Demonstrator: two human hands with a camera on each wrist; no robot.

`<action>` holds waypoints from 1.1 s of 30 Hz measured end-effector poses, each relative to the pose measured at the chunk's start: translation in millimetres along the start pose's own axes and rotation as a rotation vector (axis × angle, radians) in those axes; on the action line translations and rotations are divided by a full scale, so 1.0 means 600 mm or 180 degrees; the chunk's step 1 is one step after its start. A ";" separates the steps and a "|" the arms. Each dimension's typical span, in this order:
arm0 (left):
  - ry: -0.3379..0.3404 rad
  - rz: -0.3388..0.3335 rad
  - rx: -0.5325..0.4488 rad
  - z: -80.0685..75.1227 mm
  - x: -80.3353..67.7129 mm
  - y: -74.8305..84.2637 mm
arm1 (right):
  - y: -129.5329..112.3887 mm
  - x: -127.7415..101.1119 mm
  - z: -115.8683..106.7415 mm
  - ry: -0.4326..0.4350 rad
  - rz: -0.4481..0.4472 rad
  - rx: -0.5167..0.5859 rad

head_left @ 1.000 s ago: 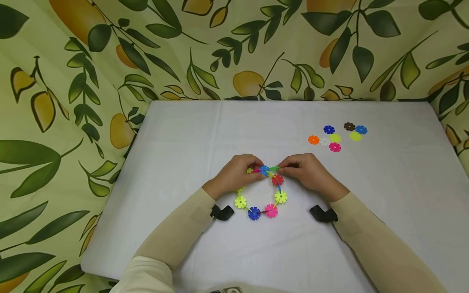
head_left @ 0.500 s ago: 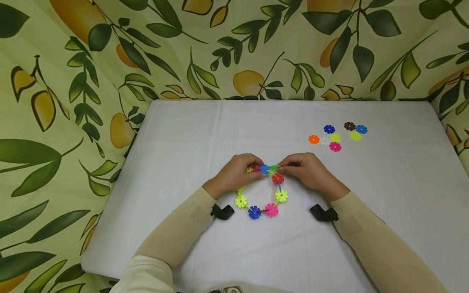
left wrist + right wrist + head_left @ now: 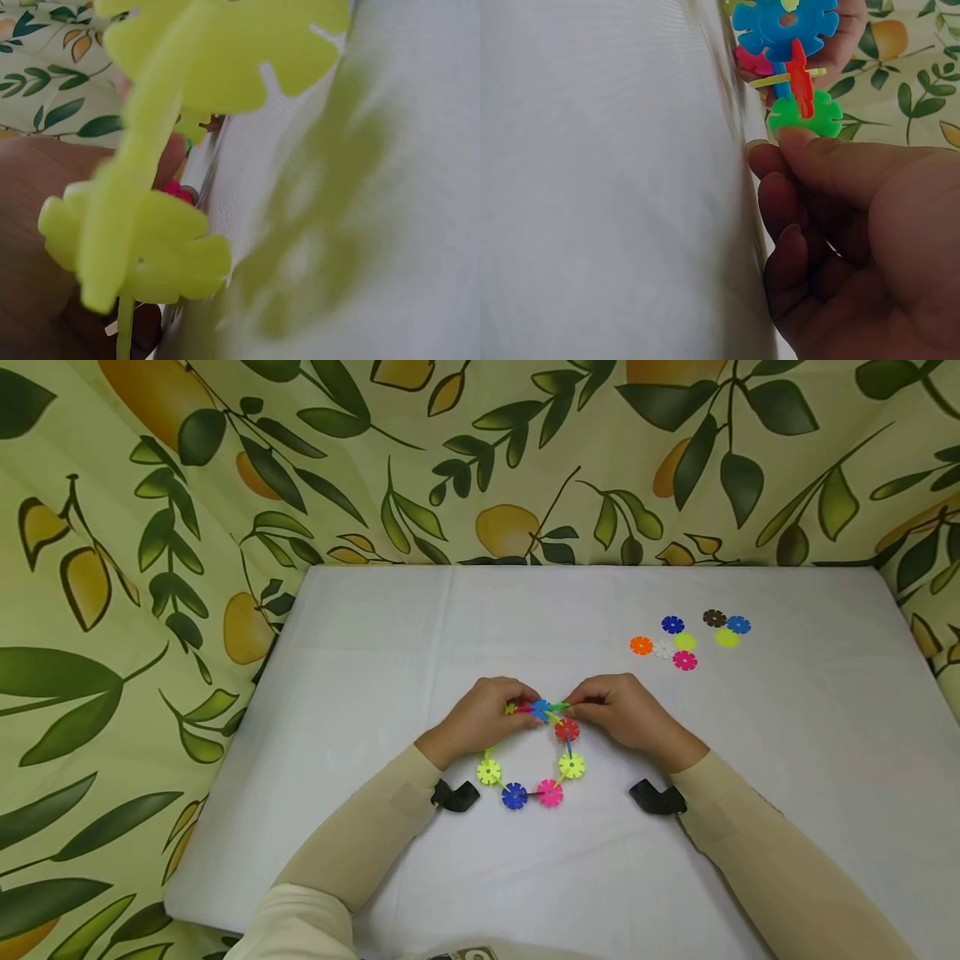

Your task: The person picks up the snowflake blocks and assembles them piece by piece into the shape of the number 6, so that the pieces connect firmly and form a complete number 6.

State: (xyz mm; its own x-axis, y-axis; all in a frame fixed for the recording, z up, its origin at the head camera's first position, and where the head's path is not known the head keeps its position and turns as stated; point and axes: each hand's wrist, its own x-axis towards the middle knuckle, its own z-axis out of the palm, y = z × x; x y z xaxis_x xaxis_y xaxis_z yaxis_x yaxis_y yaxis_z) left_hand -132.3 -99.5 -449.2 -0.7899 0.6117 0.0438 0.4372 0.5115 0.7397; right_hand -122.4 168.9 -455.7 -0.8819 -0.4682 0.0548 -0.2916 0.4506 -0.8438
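Observation:
Notched plastic flower discs are slotted together into a ring-shaped chain, with a pink disc (image 3: 550, 793) and a dark blue disc (image 3: 514, 796) at its near side. My left hand (image 3: 480, 717) holds the chain's far side, thumb and fingers by a light blue disc (image 3: 541, 709). My right hand (image 3: 626, 710) pinches a green disc (image 3: 806, 116) between thumb and index finger. In the right wrist view, the green disc meets a red disc (image 3: 802, 79) seen edge-on. Yellow discs (image 3: 142, 247) of the chain hang close to my left palm in the left wrist view.
Loose flower discs lie at the back right of the white table (image 3: 375, 635), among them an orange disc (image 3: 641, 646), a brown disc (image 3: 714, 618) and several others. A leaf-and-fruit patterned cloth (image 3: 510, 460) rises behind the table.
My right hand has shifted slightly left with the green disc. The ring's near side has swung a little left. My left hand keeps its hold, and the loose discs stay put.

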 end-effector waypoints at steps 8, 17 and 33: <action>0.0110 0.0055 0.0055 0.002 -0.001 0.000 | -0.005 0.004 0.004 0.0047 -0.0087 -0.0065; 0.0214 0.0247 -0.0099 0.002 -0.003 -0.004 | -0.004 0.005 0.002 0.0045 0.0186 0.0033; 0.0234 0.0223 -0.0321 0.006 -0.001 -0.010 | -0.005 0.004 0.006 0.0139 0.0170 0.0188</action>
State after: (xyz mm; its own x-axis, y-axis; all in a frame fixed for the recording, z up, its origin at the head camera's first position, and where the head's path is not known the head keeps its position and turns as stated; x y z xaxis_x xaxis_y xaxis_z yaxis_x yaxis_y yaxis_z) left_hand -132.7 -100.9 -456.3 -0.7900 0.5960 0.1439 0.4497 0.4036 0.7968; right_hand -122.5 163.6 -454.7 -0.9113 -0.4107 0.0310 -0.2226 0.4278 -0.8760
